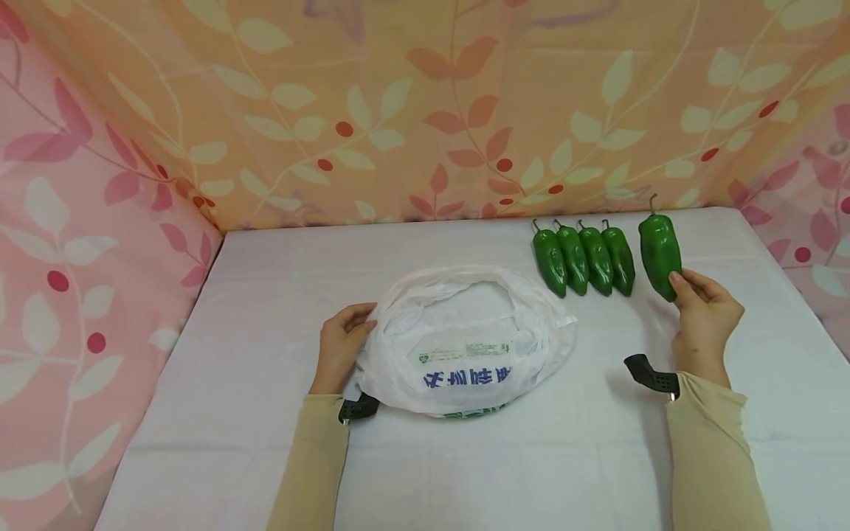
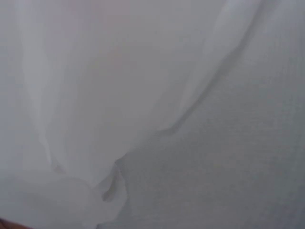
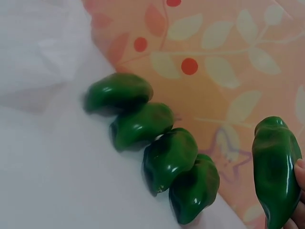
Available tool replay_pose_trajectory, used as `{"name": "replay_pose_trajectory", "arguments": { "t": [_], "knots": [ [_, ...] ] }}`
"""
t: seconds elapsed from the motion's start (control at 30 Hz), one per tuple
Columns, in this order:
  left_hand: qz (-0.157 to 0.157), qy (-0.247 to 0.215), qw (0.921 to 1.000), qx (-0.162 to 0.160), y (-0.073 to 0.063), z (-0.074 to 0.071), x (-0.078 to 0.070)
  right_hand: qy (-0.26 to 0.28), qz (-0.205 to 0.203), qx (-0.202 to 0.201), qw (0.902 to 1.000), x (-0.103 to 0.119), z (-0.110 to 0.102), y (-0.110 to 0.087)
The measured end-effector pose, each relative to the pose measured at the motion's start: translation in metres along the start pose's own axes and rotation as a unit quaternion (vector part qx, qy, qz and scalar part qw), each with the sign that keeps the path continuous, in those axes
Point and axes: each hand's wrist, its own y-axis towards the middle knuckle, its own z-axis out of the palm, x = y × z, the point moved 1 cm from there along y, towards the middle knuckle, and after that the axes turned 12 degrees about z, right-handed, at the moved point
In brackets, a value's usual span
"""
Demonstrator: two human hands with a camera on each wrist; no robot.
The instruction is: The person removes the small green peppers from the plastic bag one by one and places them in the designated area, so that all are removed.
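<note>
My right hand [image 1: 707,321] pinches a glossy green pepper [image 1: 660,247] near its lower tip, stem pointing up and away. The right wrist view shows this pepper [image 3: 274,167] at the right edge, with fingertips [image 3: 300,172] beside it. To its left, several like green peppers [image 1: 574,259] lie side by side in a row, stems toward the back. A white plastic bag [image 1: 465,398] with blue and green print sits mid-table, its mouth spread wide. My left hand [image 1: 340,350] grips the bag's left rim. White folds of the bag [image 2: 95,105] fill much of the left wrist view.
A white cloth [image 1: 252,317] covers the table. Behind it hangs an orange leaf-patterned curtain [image 1: 398,88], and pink patterned cloth [image 1: 86,258] borders the left side. Black wrist-worn devices [image 1: 651,375] stick out by both cuffs.
</note>
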Motion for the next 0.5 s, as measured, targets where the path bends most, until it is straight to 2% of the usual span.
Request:
{"name": "replay_pose_trajectory", "arguments": {
  "t": [0.07, 0.1, 0.3, 0.5],
  "knots": [
    [0.004, 0.005, 1.0000, 0.002, -0.001, 0.000, -0.003, 0.002, 0.000, -0.006, 1.0000, -0.001, 0.000, 0.002],
    [0.004, 0.003, 1.0000, 0.002, 0.000, 0.001, 0.000, 0.002, 0.001, -0.010, 0.9999, -0.002, -0.001, 0.004],
    [0.000, -0.010, 0.9999, -0.006, 0.006, 0.003, 0.031, -0.005, -0.001, -0.022, 0.9997, -0.005, 0.000, 0.010],
    [0.012, -0.008, 0.9998, -0.012, 0.007, 0.003, 0.037, -0.039, -0.017, -0.027, 0.9988, -0.009, 0.000, 0.020]
  ]
}}
